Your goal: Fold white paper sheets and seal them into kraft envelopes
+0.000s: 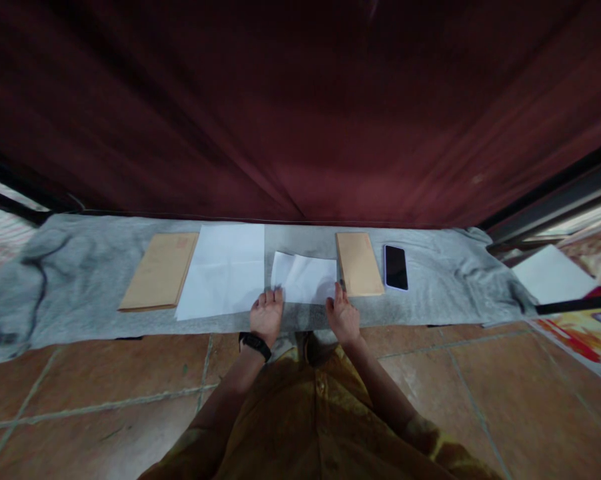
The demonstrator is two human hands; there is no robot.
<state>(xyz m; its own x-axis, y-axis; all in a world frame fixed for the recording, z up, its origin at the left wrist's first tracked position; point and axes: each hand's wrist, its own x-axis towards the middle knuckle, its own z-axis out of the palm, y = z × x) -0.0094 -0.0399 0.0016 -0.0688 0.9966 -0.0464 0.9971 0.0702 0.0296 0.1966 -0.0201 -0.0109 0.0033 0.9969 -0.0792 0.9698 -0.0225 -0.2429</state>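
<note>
A folded sheet of white paper (308, 280) lies in front of me on the grey cloth, with a raised crease toward its left part. My left hand (267, 315), a dark band on its wrist, has its fingers curled at the paper's lower left corner. At the lower right corner, my right hand (344, 317) grips the paper's edge between thumb and fingers. The undersides of the fingertips are hidden. Just left of the folded sheet is a stack of flat white paper (225, 267). A brown envelope stack (360, 263) rests close beside my right fingers.
More brown envelopes (158, 270) lie at the far left. A phone (396, 268) sits right of the smaller envelopes. The grey cloth (445, 280) covers a narrow surface against a dark red curtain (300, 133). White paper (553, 273) and a colourful printed package (588, 333) are at far right.
</note>
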